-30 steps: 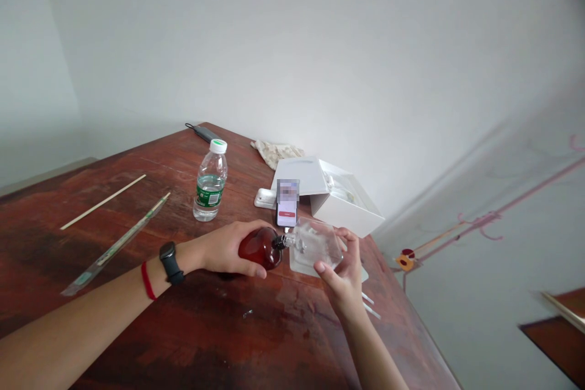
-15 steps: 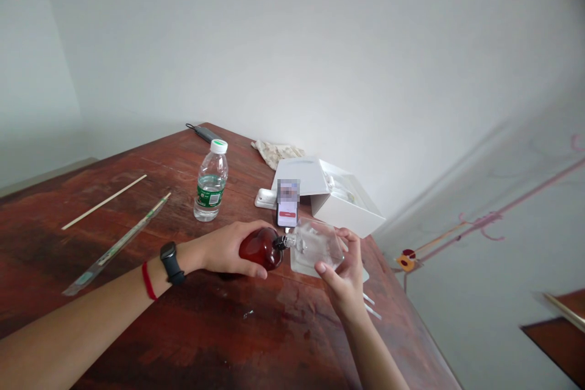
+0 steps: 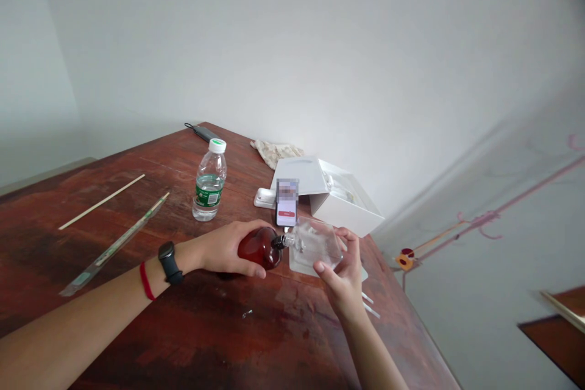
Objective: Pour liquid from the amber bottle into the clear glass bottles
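My left hand (image 3: pixel 226 247) is closed around a rounded reddish-brown bottle (image 3: pixel 258 248) above the table. My right hand (image 3: pixel 343 274) grips a clear square bottle (image 3: pixel 316 245) by its far end, lying nearly on its side. The clear bottle's neck points left and meets the dark neck (image 3: pixel 278 242) of the brown bottle. Whether liquid passes between them I cannot tell. A small clear scrap or wet spot (image 3: pixel 247 314) shows on the wood in front of my hands.
On the brown table (image 3: pixel 192 341) stand a green-labelled water bottle (image 3: pixel 209 189) and a lit phone (image 3: pixel 286 210). Behind them are an open white box (image 3: pixel 345 207) and a cloth (image 3: pixel 276 151). A thin stick (image 3: pixel 103 201) and wrapped chopsticks (image 3: pixel 119 244) lie left; white sticks (image 3: pixel 371 308) right.
Both hands and the two bottles keep nearly the same pose. The whole view has shifted very slightly.
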A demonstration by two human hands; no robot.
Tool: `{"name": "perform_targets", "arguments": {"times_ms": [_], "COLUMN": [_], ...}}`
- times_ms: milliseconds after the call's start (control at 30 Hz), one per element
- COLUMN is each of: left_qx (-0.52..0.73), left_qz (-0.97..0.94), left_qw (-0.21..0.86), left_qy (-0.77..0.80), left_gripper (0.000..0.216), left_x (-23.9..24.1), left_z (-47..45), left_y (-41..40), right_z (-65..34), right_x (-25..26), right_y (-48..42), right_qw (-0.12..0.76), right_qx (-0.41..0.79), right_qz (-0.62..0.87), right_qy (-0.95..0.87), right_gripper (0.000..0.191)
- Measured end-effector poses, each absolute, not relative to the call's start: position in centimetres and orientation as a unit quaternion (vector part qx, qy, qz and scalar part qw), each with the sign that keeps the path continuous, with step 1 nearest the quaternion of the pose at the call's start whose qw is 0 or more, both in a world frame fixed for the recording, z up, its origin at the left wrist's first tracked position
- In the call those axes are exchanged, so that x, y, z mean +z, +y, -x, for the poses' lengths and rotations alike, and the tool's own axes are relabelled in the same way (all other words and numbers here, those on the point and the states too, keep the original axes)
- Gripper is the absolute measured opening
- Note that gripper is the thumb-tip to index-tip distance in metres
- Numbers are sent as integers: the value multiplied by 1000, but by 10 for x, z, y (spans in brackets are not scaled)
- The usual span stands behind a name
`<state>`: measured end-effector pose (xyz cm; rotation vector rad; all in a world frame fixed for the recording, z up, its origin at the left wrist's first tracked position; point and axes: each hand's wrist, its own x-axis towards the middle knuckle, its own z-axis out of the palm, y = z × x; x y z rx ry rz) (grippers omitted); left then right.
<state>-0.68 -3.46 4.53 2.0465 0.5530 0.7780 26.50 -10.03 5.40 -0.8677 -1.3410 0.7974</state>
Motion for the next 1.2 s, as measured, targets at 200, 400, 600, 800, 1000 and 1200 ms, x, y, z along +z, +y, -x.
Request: {"name": "perform_targets", "arguments": {"times_ms": [200,400,600,800,1000,1200], "left_qx": [309,310,312,306,305,305], "left_qz": [-821,-821,-819,-821,-822,-823], "left_qw": [425,422,426,426,429,427], "left_qy": [225,226,223,226,220,219], "left_gripper": [75,75,75,76,76,75], "left_x": [45,46,44,45,45,44], "left_z": [7,7,7,7,7,7], "left_y": [-34,-35,-34,-34,-33,-33], "right_z": [-273,-271,-266,-261,-266,-266], "right_x": [49,50,52,56,53,53], "right_y": [-95,-97,-100,-104,-101,-100], "right_qw": [623,622,633,637,636,633], "right_qx": [345,332,359,364,353,350], "right_qz": [373,369,356,360,361,355], "right_qy": [-595,-605,-586,-577,-584,-592], "right_gripper": [71,69,65,66,69,66]}}
